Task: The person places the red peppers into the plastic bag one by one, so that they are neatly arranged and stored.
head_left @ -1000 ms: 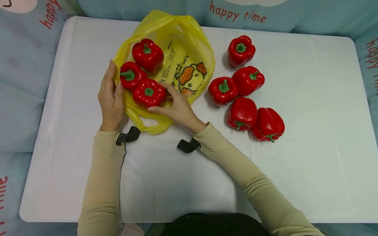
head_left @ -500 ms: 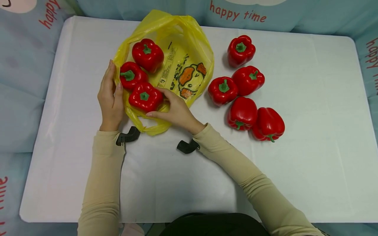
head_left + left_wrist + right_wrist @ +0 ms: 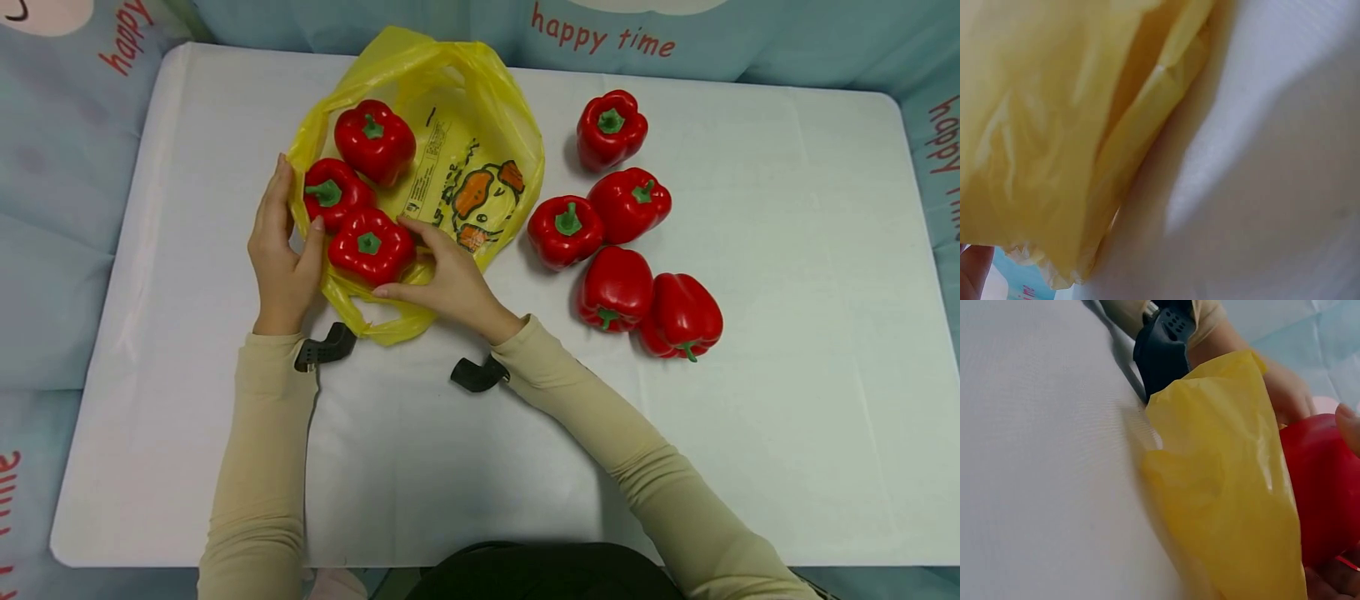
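A yellow plastic bag (image 3: 517, 108) lies spread with its mouth upward on the white table, a cartoon dog printed inside. Two red bell peppers, an upper one (image 3: 390, 150) and a left one (image 3: 345, 187), are in it. My right hand (image 3: 457, 279) grips a third bell pepper (image 3: 390, 254) over the bag's near side, thumb below and fingers above; it also appears in the right wrist view as a red bell pepper (image 3: 1319, 487). My left hand (image 3: 281, 258) holds the bag's left side, fingers along the outside and thumb over the rim. Yellow film (image 3: 1029, 144) fills much of the left wrist view.
Several more red bell peppers lie right of the bag, among them a far one (image 3: 603, 146) and a near one (image 3: 682, 312). Black camera mounts (image 3: 326, 346) sit at both wrists. Pale blue padded walls (image 3: 465, 33) border the table (image 3: 787, 417).
The right hand has brought its bell pepper slightly nearer and to the left, then kept it almost still. My left thumb has shifted right toward that pepper.
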`<move>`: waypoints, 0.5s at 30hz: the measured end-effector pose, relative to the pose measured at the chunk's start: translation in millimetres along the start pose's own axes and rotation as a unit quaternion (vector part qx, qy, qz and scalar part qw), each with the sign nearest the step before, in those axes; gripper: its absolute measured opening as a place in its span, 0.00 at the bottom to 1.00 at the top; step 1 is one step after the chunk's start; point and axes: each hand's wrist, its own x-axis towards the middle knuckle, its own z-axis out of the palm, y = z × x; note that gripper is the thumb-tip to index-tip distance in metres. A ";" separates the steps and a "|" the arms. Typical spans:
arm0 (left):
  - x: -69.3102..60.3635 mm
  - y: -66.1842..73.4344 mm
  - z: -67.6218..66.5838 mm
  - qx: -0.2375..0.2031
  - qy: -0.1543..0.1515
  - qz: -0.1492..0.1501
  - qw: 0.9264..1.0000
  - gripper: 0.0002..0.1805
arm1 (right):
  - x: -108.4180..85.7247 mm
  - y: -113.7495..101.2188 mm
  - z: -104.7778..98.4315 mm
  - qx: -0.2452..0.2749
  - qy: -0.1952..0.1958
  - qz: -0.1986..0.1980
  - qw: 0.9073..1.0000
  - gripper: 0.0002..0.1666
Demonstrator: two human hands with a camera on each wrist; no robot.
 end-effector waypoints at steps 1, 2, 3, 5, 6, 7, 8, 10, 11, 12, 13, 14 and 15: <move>0.2 3.0 -0.1 0.000 0.000 -0.001 1.000 0.27 | -0.7 -0.4 -0.8 0.003 0.002 -0.001 1.000 0.52; 0.3 5.3 -0.2 -0.001 0.000 -0.002 1.000 0.27 | -1.4 -0.8 -1.6 0.009 0.003 -0.004 1.000 0.52; 0.4 6.6 -0.2 -0.001 0.000 -0.002 1.000 0.27 | -2.1 -1.3 -2.6 0.016 0.006 -0.008 1.000 0.52; 0.2 5.6 -0.2 0.004 0.000 -0.003 1.000 0.27 | -3.6 -2.0 -4.8 0.029 0.009 -0.016 0.999 0.52; 0.1 4.1 -0.1 0.006 0.000 -0.004 1.000 0.27 | -4.4 -2.4 -6.1 0.037 0.010 -0.019 0.999 0.51; 0.1 2.5 0.2 0.008 0.001 -0.004 1.000 0.28 | -5.7 -2.7 -7.5 0.044 0.011 -0.022 0.999 0.51; 0.0 1.4 0.4 0.009 0.001 -0.004 1.000 0.28 | -7.0 -3.1 -8.9 0.051 0.013 -0.024 0.998 0.51; -0.1 2.4 0.6 0.008 0.001 -0.005 1.000 0.27 | -10.2 -3.9 -12.0 0.062 0.016 -0.026 0.998 0.51; -0.1 4.9 0.4 0.006 0.001 -0.005 1.000 0.27 | -12.1 -4.6 -13.6 0.069 0.018 -0.028 0.997 0.50; 0.0 8.3 0.1 0.003 0.001 -0.006 1.000 0.27 | -14.3 -5.5 -15.3 0.076 0.020 -0.030 0.996 0.50; 0.1 12.2 -0.2 0.001 0.000 -0.006 1.000 0.27 | -16.7 -6.5 -17.3 0.080 0.022 -0.033 0.996 0.50; 0.2 16.3 -0.6 -0.001 -0.001 -0.007 1.000 0.27 | -19.2 -7.6 -19.4 0.084 0.025 -0.037 0.995 0.49; 0.3 20.1 -0.9 -0.002 -0.002 -0.008 1.000 0.27 | -21.8 -8.6 -21.5 0.089 0.029 -0.043 0.995 0.49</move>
